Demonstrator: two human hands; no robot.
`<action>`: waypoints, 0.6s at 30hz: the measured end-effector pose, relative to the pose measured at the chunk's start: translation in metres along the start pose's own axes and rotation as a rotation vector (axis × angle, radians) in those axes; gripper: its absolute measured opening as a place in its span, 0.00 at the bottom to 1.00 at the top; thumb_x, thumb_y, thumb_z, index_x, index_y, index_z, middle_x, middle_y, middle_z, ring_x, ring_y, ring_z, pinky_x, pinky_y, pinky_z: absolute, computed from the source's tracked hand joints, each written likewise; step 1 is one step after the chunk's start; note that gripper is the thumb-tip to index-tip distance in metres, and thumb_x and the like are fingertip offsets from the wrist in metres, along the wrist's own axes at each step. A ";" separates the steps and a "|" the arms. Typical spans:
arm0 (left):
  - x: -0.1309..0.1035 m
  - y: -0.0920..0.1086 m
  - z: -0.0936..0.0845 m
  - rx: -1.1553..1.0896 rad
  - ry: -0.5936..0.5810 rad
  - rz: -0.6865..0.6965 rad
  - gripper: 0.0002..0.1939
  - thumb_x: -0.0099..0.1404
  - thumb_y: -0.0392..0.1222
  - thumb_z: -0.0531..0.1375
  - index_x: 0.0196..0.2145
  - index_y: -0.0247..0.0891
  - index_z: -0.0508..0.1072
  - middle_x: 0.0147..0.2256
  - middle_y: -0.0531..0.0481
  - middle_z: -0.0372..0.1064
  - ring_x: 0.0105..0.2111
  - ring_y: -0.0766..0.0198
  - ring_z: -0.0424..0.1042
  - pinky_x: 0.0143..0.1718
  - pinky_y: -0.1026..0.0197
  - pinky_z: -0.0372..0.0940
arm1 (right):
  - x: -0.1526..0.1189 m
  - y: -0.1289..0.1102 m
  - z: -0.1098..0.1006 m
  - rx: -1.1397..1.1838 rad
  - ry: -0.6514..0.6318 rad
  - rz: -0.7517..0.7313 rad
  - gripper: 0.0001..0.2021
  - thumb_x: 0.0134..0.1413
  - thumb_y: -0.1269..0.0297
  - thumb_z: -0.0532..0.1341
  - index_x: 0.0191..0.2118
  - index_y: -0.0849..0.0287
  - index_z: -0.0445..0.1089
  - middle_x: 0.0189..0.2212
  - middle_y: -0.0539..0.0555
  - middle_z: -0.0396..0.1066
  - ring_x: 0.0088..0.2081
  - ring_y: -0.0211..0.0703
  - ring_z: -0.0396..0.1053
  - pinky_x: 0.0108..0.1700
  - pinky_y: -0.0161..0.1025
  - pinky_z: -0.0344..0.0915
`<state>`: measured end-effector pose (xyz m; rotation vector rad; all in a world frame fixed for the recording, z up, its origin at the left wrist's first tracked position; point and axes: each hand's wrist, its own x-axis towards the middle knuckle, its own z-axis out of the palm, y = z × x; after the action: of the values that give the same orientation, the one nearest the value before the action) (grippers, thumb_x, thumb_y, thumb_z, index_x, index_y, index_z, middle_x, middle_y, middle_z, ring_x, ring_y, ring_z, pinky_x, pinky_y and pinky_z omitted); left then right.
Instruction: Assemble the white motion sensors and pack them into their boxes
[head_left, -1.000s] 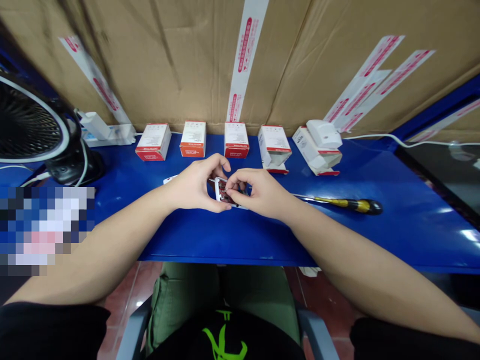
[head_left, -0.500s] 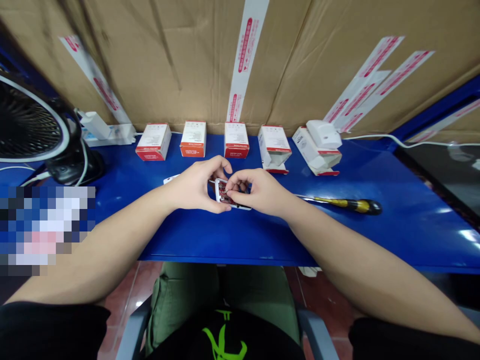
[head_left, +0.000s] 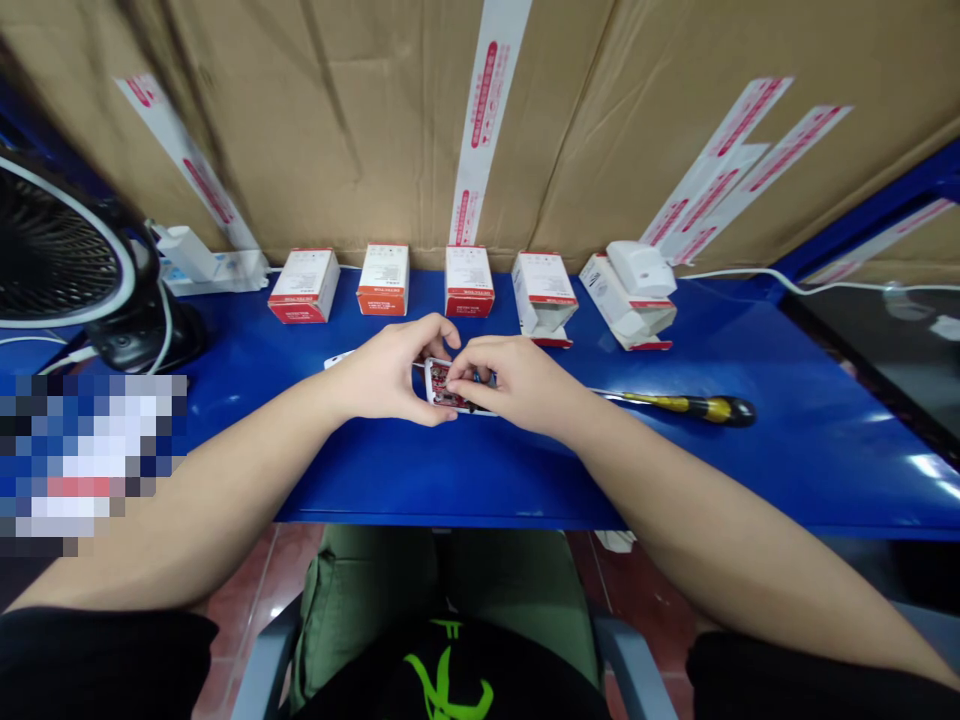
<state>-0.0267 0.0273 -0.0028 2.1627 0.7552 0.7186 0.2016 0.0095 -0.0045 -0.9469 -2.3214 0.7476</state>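
Observation:
A white open device housing with a red circuit board (head_left: 441, 378) inside lies between my hands over the blue table. My left hand (head_left: 390, 372) curves round its left end, thumb at the near edge and fingers at the far side. My right hand (head_left: 517, 382) covers its right part, with thumb and forefinger pinched together over the board; what is between those fingertips is too small to make out. Part of a white piece (head_left: 334, 359) shows behind my left wrist. A screwdriver (head_left: 686, 405) with a yellow and black handle lies to the right, its tip hidden by my right wrist.
Several red and white cartons (head_left: 469, 280) stand along the cardboard wall; the two on the right have open flaps. A white device (head_left: 640, 268) rests on the rightmost carton. At the left are a black fan (head_left: 60, 245) and a power strip (head_left: 225, 273); a white cable runs behind.
The whole view has shifted slightly. My right thumb and forefinger have moved a little over the circuit board, and my left hand keeps its place round the housing.

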 end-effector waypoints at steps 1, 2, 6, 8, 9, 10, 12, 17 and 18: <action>0.000 -0.001 0.000 0.000 -0.003 0.003 0.29 0.51 0.47 0.76 0.46 0.42 0.68 0.38 0.53 0.78 0.35 0.59 0.79 0.39 0.58 0.73 | 0.000 0.001 -0.001 -0.025 -0.011 -0.036 0.05 0.64 0.68 0.66 0.36 0.56 0.80 0.33 0.52 0.78 0.35 0.42 0.72 0.41 0.40 0.66; 0.000 -0.002 0.000 -0.002 -0.007 0.007 0.29 0.51 0.47 0.76 0.46 0.42 0.68 0.38 0.53 0.78 0.35 0.59 0.79 0.39 0.58 0.73 | 0.000 0.003 -0.001 -0.046 -0.016 -0.070 0.06 0.64 0.68 0.66 0.36 0.56 0.81 0.34 0.53 0.78 0.37 0.44 0.73 0.43 0.41 0.66; 0.000 -0.004 -0.001 -0.015 -0.010 0.012 0.29 0.52 0.47 0.76 0.46 0.42 0.68 0.38 0.52 0.78 0.36 0.60 0.79 0.41 0.58 0.74 | 0.000 0.007 0.001 -0.080 0.011 -0.136 0.07 0.66 0.68 0.65 0.36 0.57 0.80 0.35 0.54 0.78 0.40 0.46 0.74 0.45 0.43 0.68; -0.001 -0.004 -0.002 -0.020 0.000 0.007 0.29 0.52 0.48 0.77 0.46 0.42 0.68 0.38 0.52 0.78 0.36 0.60 0.80 0.41 0.57 0.74 | 0.000 0.007 0.003 -0.047 0.035 -0.122 0.06 0.65 0.69 0.65 0.37 0.57 0.80 0.35 0.54 0.77 0.37 0.44 0.73 0.42 0.41 0.68; -0.001 -0.004 -0.002 -0.021 0.008 0.005 0.30 0.52 0.48 0.77 0.46 0.43 0.68 0.38 0.52 0.78 0.36 0.59 0.80 0.41 0.57 0.74 | -0.001 0.006 0.004 -0.027 0.049 -0.110 0.06 0.64 0.69 0.64 0.37 0.57 0.80 0.34 0.53 0.77 0.36 0.42 0.73 0.41 0.41 0.68; 0.000 -0.004 -0.002 -0.020 0.013 0.004 0.30 0.51 0.48 0.77 0.46 0.43 0.68 0.38 0.52 0.79 0.37 0.59 0.80 0.42 0.57 0.75 | -0.001 0.005 0.005 -0.010 0.064 -0.097 0.06 0.62 0.70 0.64 0.36 0.57 0.80 0.34 0.53 0.76 0.34 0.41 0.72 0.40 0.40 0.67; 0.000 -0.003 -0.002 -0.015 0.020 0.003 0.30 0.51 0.48 0.77 0.46 0.43 0.68 0.38 0.52 0.79 0.37 0.58 0.80 0.42 0.57 0.75 | -0.001 0.002 0.008 0.006 0.096 -0.068 0.05 0.59 0.71 0.64 0.34 0.57 0.78 0.33 0.52 0.76 0.33 0.40 0.71 0.38 0.39 0.67; 0.000 -0.003 -0.001 -0.007 0.022 -0.003 0.29 0.51 0.48 0.76 0.46 0.42 0.68 0.38 0.51 0.79 0.36 0.59 0.80 0.41 0.57 0.75 | -0.002 -0.002 0.011 -0.035 0.129 -0.026 0.04 0.56 0.72 0.65 0.32 0.57 0.76 0.31 0.51 0.75 0.33 0.41 0.70 0.38 0.39 0.65; 0.000 -0.004 -0.001 -0.008 0.021 -0.004 0.29 0.52 0.48 0.76 0.46 0.42 0.68 0.38 0.51 0.79 0.36 0.59 0.80 0.41 0.57 0.75 | -0.002 -0.002 0.011 -0.045 0.122 -0.028 0.04 0.56 0.72 0.64 0.32 0.57 0.76 0.32 0.51 0.75 0.33 0.41 0.70 0.38 0.39 0.65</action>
<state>-0.0279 0.0298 -0.0052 2.1492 0.7658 0.7424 0.1946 0.0035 -0.0112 -0.9511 -2.2490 0.6112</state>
